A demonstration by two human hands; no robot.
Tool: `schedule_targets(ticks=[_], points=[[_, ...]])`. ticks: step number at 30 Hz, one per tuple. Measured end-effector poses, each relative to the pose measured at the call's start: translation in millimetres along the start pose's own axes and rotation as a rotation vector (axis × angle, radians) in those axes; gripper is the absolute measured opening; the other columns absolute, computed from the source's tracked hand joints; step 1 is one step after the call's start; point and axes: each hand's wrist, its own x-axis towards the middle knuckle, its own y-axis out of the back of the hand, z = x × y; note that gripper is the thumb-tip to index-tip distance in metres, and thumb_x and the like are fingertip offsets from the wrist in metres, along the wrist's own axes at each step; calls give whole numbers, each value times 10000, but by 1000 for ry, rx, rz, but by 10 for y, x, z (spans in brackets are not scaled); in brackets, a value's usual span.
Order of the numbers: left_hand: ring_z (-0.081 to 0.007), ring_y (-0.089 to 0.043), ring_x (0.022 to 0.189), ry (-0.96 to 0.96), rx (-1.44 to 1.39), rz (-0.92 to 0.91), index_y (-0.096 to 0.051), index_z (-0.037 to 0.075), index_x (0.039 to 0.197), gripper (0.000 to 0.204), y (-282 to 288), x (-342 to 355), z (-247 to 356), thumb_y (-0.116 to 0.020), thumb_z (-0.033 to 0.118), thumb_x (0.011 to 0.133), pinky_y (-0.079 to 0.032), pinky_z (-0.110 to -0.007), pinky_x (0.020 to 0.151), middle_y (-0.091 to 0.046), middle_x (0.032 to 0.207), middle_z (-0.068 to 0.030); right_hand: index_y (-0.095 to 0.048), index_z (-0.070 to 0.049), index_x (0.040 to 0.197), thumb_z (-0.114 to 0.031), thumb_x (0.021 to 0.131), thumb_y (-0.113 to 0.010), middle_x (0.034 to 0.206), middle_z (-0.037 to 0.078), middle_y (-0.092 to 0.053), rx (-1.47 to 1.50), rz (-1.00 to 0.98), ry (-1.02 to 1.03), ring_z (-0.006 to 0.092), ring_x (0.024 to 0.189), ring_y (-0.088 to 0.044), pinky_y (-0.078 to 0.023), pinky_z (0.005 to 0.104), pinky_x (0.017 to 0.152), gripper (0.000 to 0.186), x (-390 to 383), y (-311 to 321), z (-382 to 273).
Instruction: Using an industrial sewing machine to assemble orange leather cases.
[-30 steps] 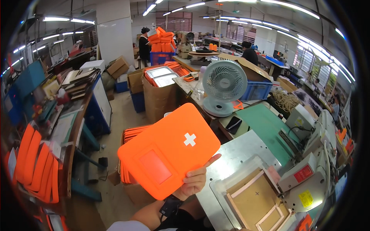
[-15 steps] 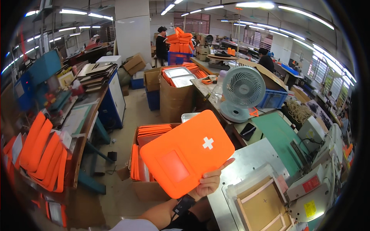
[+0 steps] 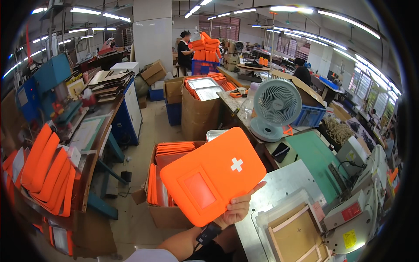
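Observation:
My left hand (image 3: 237, 210) is closed on the lower right edge of a flat orange case (image 3: 218, 168). One finger reaches out along that edge, and the others are curled. The case has rounded corners, a white cross and a clear rectangular window, and it is held tilted. A black band (image 3: 208, 233) circles my wrist. Behind the case stands an open cardboard box (image 3: 168, 217) with several orange case pieces (image 3: 174, 148) in it, partly hidden by the case. My right hand is out of view.
To the right a metal work table (image 3: 290, 179) holds a wooden frame (image 3: 301, 227); beyond it are a green mat (image 3: 312, 146), a phone (image 3: 280, 151) and a fan (image 3: 277, 105). On the left, orange shells (image 3: 46, 174) lean beside a bench (image 3: 94, 161). A person (image 3: 184, 52) sits far back.
The orange case and my left hand sit almost where they were, with a slight shift down and right in the picture. The grip is unchanged. The far person's head and arm have moved.

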Motion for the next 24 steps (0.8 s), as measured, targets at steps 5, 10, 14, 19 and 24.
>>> schedule_targets(ticks=[5, 10, 14, 19, 24], points=[[-183, -611, 615, -35, 77, 12, -260, -7, 1494, 534, -115, -52, 161, -465, 201, 1047, -491, -253, 474, -606, 792, -111, -640, 27, 1176, -3, 965, -553, 1009, 84, -675, 17, 11, -15, 125, 801, -632, -526, 240, 705, 230, -8, 7, -12], [-183, -617, 630, -184, 301, 46, -286, -7, 1487, 524, -478, -413, 856, -473, 204, 1045, -497, -254, 484, -610, 804, -109, -646, 36, 1137, 11, 952, -555, 984, 92, -676, -110, 36, 113, 136, 779, -633, -521, 246, 692, 207, -3, -13, -84], [-182, -621, 643, -418, 495, 118, -307, -7, 1482, 517, -693, -1063, 1654, -478, 207, 1044, -501, -254, 493, -613, 813, -108, -649, 42, 1116, 21, 944, -555, 969, 96, -678, -76, 44, 100, 141, 761, -633, -522, 250, 682, 198, 8, -18, -77], [-175, -630, 705, -815, 919, 495, -403, -1, 1402, 447, -356, -1751, 2347, -509, 229, 1035, -517, -266, 548, -625, 855, -90, -650, 43, 1124, 31, 937, -555, 972, 100, -677, -85, 26, 68, 140, 763, -632, -522, 248, 678, 210, 47, -24, -132], [-151, -627, 860, -1308, 1525, 1109, -606, 26, 1134, 268, 105, -2023, 2800, -581, 254, 994, -522, -312, 734, -650, 967, -36, -647, 48, 1128, 42, 932, -551, 961, 100, -670, -45, 28, 34, 138, 769, -630, -522, 250, 681, 218, 58, -19, -168]])
